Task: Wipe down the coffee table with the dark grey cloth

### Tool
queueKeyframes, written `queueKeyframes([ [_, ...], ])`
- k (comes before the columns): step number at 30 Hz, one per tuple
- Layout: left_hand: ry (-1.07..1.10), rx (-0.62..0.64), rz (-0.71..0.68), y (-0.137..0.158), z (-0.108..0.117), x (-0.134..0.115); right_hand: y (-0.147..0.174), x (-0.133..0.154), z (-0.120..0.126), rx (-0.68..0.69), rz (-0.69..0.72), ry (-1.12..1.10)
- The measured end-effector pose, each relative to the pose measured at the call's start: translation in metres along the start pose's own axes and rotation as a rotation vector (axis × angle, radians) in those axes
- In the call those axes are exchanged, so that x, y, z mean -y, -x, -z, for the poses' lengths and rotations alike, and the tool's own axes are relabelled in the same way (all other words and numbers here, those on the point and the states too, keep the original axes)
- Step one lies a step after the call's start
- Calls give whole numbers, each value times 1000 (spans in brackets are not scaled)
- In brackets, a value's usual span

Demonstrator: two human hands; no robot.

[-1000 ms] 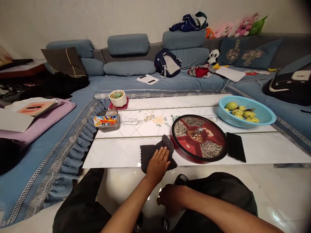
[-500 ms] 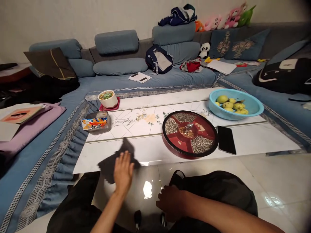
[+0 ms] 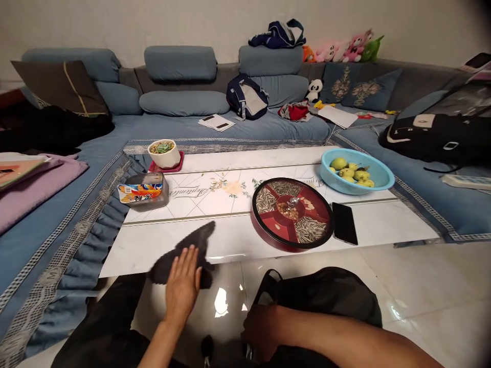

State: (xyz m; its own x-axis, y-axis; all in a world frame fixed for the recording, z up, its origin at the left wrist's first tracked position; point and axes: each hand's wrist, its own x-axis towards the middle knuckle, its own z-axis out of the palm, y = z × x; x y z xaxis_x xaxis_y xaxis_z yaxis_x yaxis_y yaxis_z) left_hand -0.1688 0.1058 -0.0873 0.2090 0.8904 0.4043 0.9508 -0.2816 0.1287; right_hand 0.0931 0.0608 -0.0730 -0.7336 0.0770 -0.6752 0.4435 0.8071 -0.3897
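Two bare hands show, and only one is at the white tabletop (image 3: 230,237) with flower pictures. The left hand (image 3: 183,291) lies flat on a dark grey, soft cloth (image 3: 190,243). Its grip is wide, with the fingers straight and close together, and they do not curl around the cloth. The cloth is at the near edge, close to the near left corner, and a bit of it hangs over that edge. The right hand (image 3: 261,327) is low down, off the tabletop, by the dark trouser leg (image 3: 333,294). It is in shadow, so I cannot tell if its grip is wide or narrow.

A round, dark red snack tray (image 3: 274,225) with a black rim sits by the near edge, right of the cloth and well apart from it. It has seeds and nuts in its parts. A flat black phone (image 3: 344,224) lies just beside it. Near the far right corner is a light blue plastic bowl (image 3: 378,176) of yellow-green fruit (image 3: 347,173). A clear plastic box (image 3: 155,202) with a bright label is by the left edge. At the far left corner, a small white plant pot (image 3: 168,158) stands on a red saucer (image 3: 180,162).
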Motion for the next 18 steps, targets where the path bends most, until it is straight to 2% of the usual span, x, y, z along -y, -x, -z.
queueKeyframes([
  [1,-15,-23,33,5,5,5,1,2,-1,-8,-29,1],
  [3,-17,-33,46,6,5,-9,0,3,-6,-25,-48,3],
  [6,34,53,-62,-15,-10,-70,-10,2,-20,-63,-30,9],
  [8,78,127,-101,-47,-22,-111,-18,-1,-31,-106,-36,4],
  [10,117,180,-79,-85,-30,-138,-23,-6,-38,-146,-38,-28],
  [12,147,218,-42,-117,-35,-150,-25,-10,-42,-190,-35,-69],
  [14,167,238,-35,-130,-37,-152,-25,-12,-43,-225,-42,-99],
  [16,181,235,-75,-119,-36,-151,-23,-13,-40,-228,-39,-122],
  [18,193,220,-145,-93,-33,-146,-21,-13,-36,-201,-13,-136],
])
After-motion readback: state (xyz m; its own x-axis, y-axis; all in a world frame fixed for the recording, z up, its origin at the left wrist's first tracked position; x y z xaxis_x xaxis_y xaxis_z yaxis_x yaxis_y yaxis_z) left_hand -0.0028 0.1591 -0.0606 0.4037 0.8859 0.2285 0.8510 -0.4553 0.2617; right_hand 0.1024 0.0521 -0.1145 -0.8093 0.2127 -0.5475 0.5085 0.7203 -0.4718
